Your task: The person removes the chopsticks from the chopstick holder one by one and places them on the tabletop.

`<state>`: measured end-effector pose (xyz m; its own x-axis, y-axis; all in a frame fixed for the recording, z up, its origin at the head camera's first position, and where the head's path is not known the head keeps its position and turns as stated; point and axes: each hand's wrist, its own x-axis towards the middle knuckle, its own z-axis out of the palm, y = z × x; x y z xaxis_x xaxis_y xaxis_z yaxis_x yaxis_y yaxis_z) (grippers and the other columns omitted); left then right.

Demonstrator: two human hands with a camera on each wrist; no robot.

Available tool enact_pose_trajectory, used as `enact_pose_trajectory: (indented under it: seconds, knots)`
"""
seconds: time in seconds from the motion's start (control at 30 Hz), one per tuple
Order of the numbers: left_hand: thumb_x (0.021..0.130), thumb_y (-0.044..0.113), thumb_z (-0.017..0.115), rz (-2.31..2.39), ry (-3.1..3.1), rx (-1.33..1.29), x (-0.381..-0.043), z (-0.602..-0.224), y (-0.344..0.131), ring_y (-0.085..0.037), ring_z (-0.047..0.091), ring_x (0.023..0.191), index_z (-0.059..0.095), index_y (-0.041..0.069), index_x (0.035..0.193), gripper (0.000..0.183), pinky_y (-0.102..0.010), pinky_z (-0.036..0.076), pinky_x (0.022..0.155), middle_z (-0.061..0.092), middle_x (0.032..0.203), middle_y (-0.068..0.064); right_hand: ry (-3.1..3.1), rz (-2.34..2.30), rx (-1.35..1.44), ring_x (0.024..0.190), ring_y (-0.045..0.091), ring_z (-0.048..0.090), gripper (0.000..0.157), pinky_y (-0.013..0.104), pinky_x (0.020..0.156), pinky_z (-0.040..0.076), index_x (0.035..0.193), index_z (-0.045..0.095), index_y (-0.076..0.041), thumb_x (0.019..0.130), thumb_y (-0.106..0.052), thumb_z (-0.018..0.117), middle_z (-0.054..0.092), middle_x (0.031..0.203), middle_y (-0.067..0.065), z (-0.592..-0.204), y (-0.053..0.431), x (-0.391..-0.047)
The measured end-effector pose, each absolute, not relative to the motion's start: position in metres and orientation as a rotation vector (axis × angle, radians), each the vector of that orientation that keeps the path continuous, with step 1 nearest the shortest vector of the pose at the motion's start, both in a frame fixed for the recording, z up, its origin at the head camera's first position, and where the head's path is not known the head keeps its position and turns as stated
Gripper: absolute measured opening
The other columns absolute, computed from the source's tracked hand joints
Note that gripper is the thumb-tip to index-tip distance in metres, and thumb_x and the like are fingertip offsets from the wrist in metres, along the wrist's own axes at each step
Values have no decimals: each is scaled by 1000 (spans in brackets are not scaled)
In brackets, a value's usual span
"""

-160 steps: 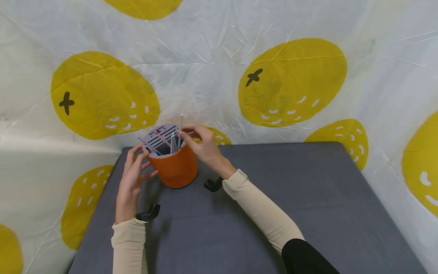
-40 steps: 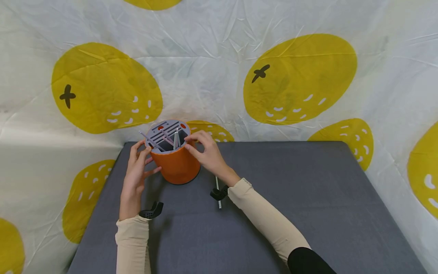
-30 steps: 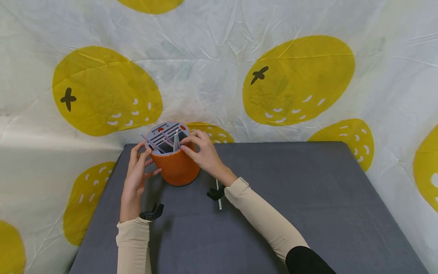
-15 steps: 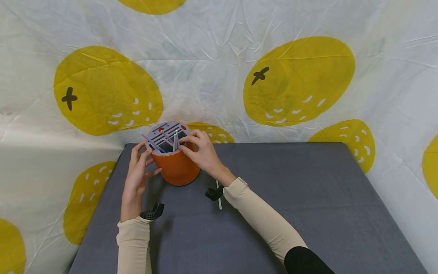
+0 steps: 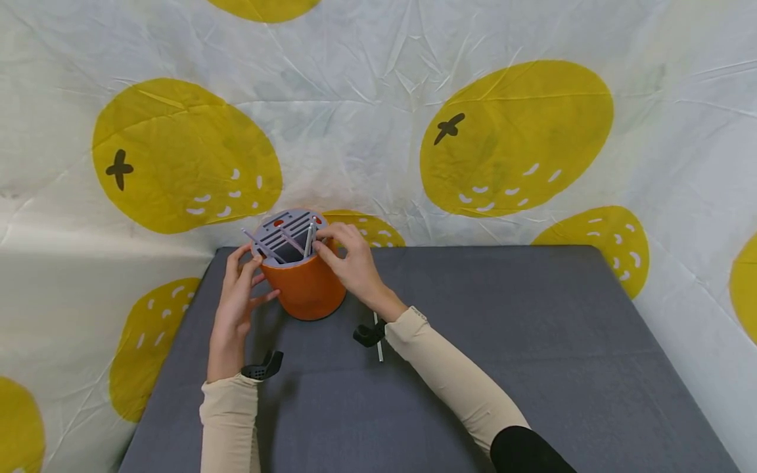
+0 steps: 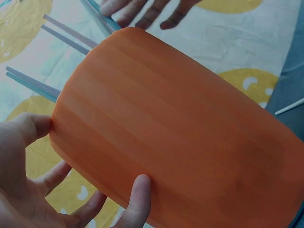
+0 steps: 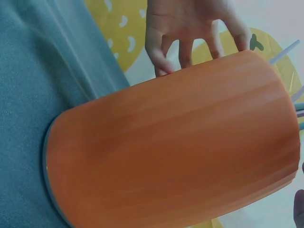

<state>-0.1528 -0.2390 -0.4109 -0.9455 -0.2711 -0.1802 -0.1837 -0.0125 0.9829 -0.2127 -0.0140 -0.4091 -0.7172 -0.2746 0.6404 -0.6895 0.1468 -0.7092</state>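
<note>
An orange utensil holder (image 5: 304,289) with a grey slotted top (image 5: 278,226) stands upright near the table's back edge. My left hand (image 5: 230,309) grips its left side, with a fingertip at the rim and other fingers spread against the wall in the left wrist view. At the open compartment on the right of the top, my right hand (image 5: 355,266) pinches thin chopstick-like sticks (image 5: 309,240). More slim sticks (image 5: 266,247) lean leftward out of the holder, showing in the left wrist view as a pair of rods (image 6: 33,85). Their lower ends are hidden inside.
One pale stick (image 5: 380,345) lies on the grey table (image 5: 503,328), partly behind the right wrist's black camera (image 5: 369,334). A white cloth (image 5: 355,151) printed with yellow shapes hangs behind the table.
Earlier the right hand held one stick raised above the holder; a stick now lies on the table. In the last half second, the pinched sticks tipped slightly right. The left hand stayed put.
</note>
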Motion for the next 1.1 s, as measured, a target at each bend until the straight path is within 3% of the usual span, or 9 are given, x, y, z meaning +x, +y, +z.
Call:
enact_pose_trajectory:
  seconds: [0.23, 0.47, 0.77, 0.93, 1.1]
  knots:
    - [98, 50, 54, -2141, -2162, 501, -154, -409, -238, -27, 46, 117, 32, 39, 147, 55, -51, 59, 85, 39, 138, 2, -1956, 1666, 896, 103, 15, 62, 19, 33, 93, 54, 114, 66, -14, 95, -12, 65, 67, 111, 3, -400, -12, -204]
    - [97, 52, 54, -2140, -2169, 521, -154, -409, -238, -28, 44, 121, 31, 40, 147, 57, -50, 59, 86, 36, 143, 1, -1841, 1693, 878, 99, 25, 66, 18, 30, 91, 57, 111, 62, 2, 93, 3, 62, 65, 106, 16, -375, -8, -184]
    - [97, 54, 54, -2139, -2170, 535, -153, -409, -239, -29, 42, 124, 30, 41, 148, 58, -51, 58, 89, 33, 147, 1, -1585, 1834, 814, 91, 38, 66, 19, 41, 79, 61, 111, 58, 11, 92, 13, 56, 62, 103, 27, -367, -4, -179]
    - [96, 54, 54, -2144, -2163, 535, -154, -409, -239, -28, 41, 124, 31, 40, 148, 58, -52, 58, 89, 34, 147, 1, -1403, 1959, 756, 93, 35, 65, 17, 40, 80, 62, 113, 53, 13, 96, 9, 53, 57, 107, 30, -376, 1, -187]
    - [96, 54, 54, -2144, -2155, 547, -154, -408, -238, -28, 41, 125, 31, 40, 147, 57, -52, 58, 89, 35, 147, 1, -1278, 2035, 671, 93, 29, 65, 19, 55, 78, 59, 113, 50, 14, 100, -1, 51, 59, 107, 20, -382, 11, -190]
